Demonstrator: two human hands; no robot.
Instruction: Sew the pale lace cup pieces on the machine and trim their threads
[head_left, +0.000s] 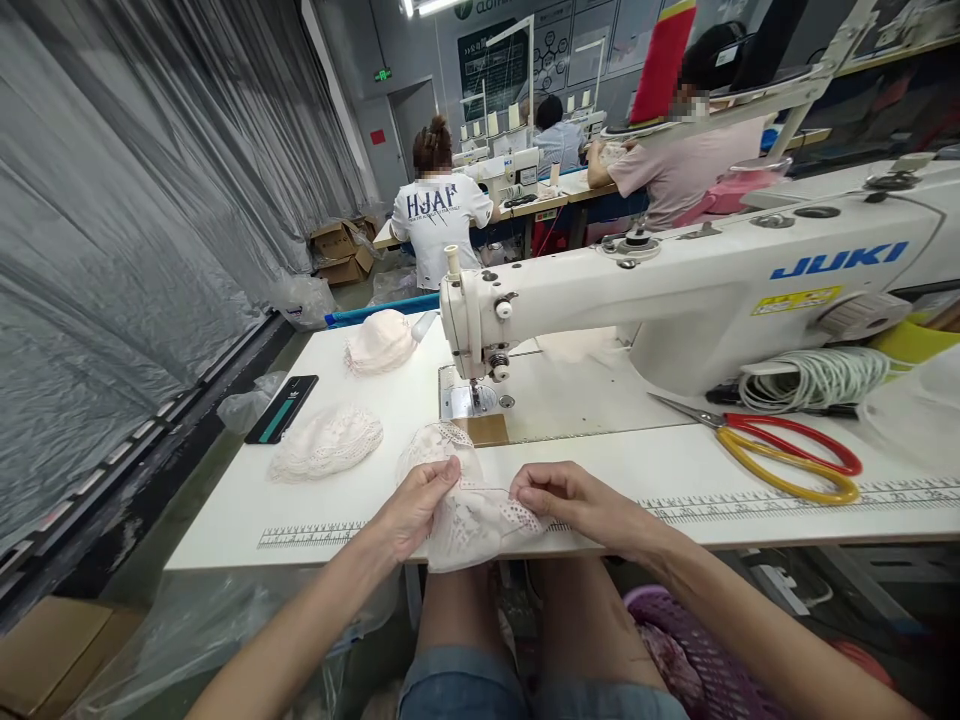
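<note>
I see a white, ruler-marked tabletop point(225, 520) carrying: white JUKI sewing machine point(555, 300); red-and-yellow-handled metal scissors point(721, 432), right; left, flat black teal-striped phone point(282, 410), pale-pink fabric stack point(380, 342), off-white lace stack point(326, 443). Sheer white lace piece point(463, 532) overlaps front edge.

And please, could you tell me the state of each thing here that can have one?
Pale lace piece: held, limp
Left hand: pinching the lace
Right hand: pinching the lace too
JUKI sewing machine: no cloth visible under its needle; whether running, cannot tell
White lace stack: lying in layers
Scissors: lying flat, unheld
Black phone: lying flat
Pale green cord: coiled
Purple basket: holding fabric
</note>
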